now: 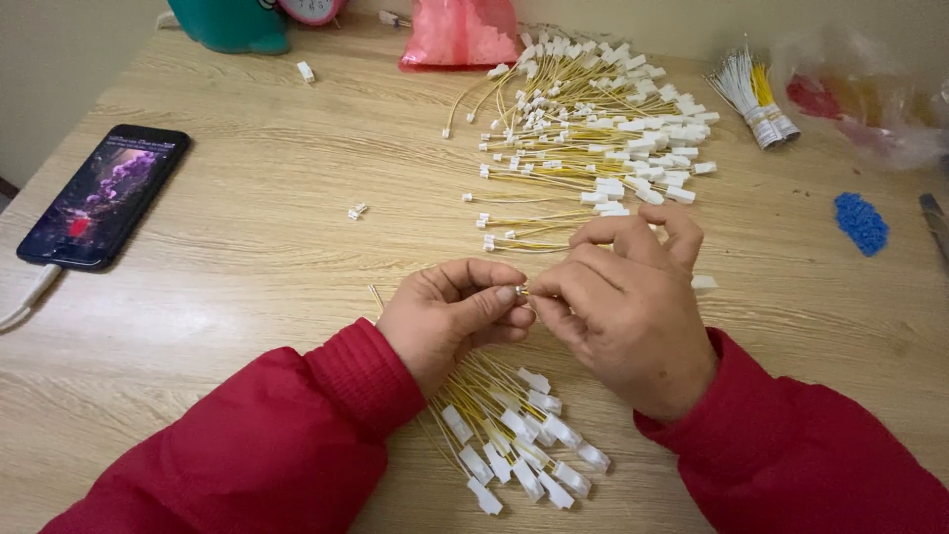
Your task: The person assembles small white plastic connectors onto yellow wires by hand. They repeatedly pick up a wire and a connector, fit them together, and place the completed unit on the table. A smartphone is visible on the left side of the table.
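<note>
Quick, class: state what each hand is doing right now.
Left hand: closed, gripping a bundle of yellow wires.
Right hand: fingertips pinched at one wire end.

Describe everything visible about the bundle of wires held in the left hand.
The bundle of wires is a bunch of thin yellow leads, each ending in a small white plastic connector. The left hand grips it near one end, and the connector ends fan out toward the person, resting on the wooden table between the red sleeves. The right hand meets the left at the fingertips, pinching one tiny end there.
</note>
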